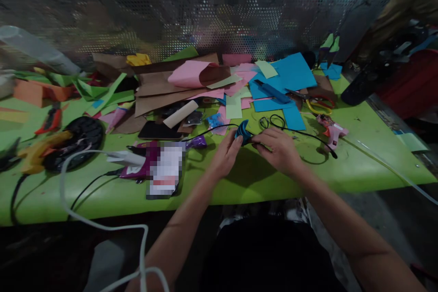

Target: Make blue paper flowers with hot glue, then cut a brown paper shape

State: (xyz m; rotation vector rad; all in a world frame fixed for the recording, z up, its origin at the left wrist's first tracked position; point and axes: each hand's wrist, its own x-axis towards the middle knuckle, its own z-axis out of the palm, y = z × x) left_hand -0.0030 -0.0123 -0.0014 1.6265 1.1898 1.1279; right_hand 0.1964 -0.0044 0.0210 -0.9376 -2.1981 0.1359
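My left hand (226, 153) and my right hand (278, 148) meet over the green table (246, 182) and both pinch a small curled piece of blue paper (242, 132). The fingers of both hands are closed on it, left hand from the left, right hand from the right. A thin black cable (277, 123) loops on the table just behind the paper.
Sheets of blue (294, 72), pink (191, 73), green and brown paper pile at the back. Scissors (318, 104) and a pink glue gun (331, 130) lie right. A phone (160, 130), a purple packet (150, 164), a yellow glue gun (37, 153) and a white cord (102, 226) lie left.
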